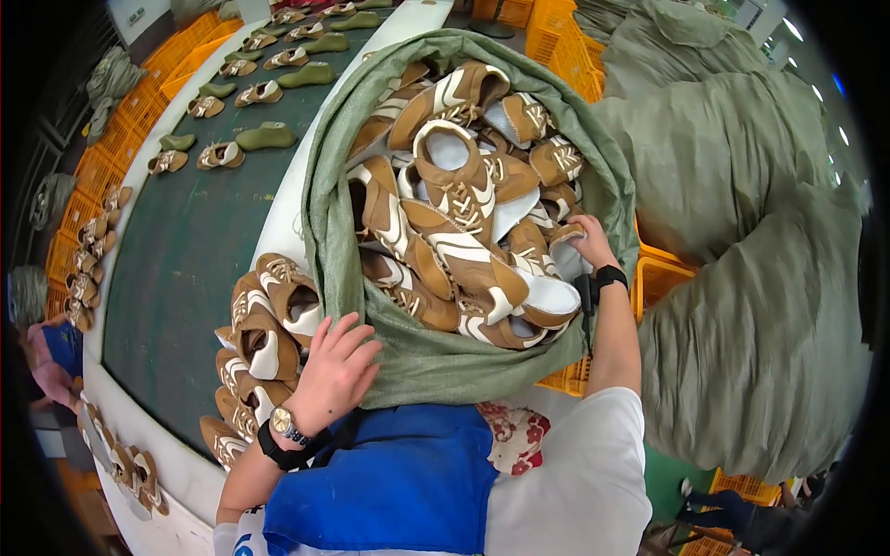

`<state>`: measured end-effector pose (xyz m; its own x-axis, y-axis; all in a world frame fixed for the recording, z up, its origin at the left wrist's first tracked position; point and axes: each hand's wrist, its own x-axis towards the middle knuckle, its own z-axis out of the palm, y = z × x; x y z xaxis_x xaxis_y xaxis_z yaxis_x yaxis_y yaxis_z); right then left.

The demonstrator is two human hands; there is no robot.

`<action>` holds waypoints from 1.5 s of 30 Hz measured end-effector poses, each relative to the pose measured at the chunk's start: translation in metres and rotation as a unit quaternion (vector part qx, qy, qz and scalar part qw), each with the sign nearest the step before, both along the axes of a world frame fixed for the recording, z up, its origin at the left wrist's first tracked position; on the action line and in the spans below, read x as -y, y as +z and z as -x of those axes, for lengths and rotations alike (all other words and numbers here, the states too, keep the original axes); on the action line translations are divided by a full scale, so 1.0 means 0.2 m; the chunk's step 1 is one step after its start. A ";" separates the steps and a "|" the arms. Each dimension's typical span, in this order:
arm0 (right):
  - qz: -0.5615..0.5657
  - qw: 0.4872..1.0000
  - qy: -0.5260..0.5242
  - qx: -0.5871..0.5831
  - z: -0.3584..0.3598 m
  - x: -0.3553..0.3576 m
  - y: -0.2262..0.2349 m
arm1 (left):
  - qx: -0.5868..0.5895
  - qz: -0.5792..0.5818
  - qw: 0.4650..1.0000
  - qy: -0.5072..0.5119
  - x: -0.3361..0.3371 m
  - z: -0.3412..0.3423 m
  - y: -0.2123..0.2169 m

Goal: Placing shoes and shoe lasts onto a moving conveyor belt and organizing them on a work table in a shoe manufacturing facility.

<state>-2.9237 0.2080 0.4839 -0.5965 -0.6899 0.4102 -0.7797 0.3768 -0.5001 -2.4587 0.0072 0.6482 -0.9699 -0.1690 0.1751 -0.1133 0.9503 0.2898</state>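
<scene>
In the head view the left hand (332,371) lies spread and flat on the near rim of the big green woven sack (417,357), which rests on the green-topped bench (185,250) full of tan-and-white shoe uppers (454,222). The right hand (586,243), grip curled round the sack's right edge and an upper, pinches both. The sack looks heavy but soft and slack, the uppers light and floppy, so the bunched rim seems the best hold

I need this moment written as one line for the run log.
left hand: resting on green sack rim | right hand: inside sack, on a shoe upper | beside: stacked tan-and-white uppers on conveyor
</scene>
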 end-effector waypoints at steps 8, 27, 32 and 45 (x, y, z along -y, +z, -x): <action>0.079 0.950 -0.294 -0.062 -0.14 0.07 0.84 | -0.042 -0.049 0.998 0.017 0.03 0.01 0.00; 0.160 0.695 0.333 0.616 -1.88 0.99 1.05 | -0.385 -0.701 0.577 0.166 0.10 -1.09 0.02; 0.034 0.785 0.379 0.488 -2.15 1.03 0.93 | -0.525 -0.432 0.577 0.452 -0.10 -1.81 -0.11; -0.064 0.776 0.483 0.400 -2.90 1.10 0.87 | -0.431 0.129 0.208 0.869 -0.29 -3.03 -0.51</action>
<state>-2.3430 -0.0128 0.6578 0.1965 -0.9783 0.0659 -0.1884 -0.1037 -0.9766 -1.8517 0.0661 0.5470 0.9257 -0.0103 0.3782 -0.3624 -0.3112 0.8786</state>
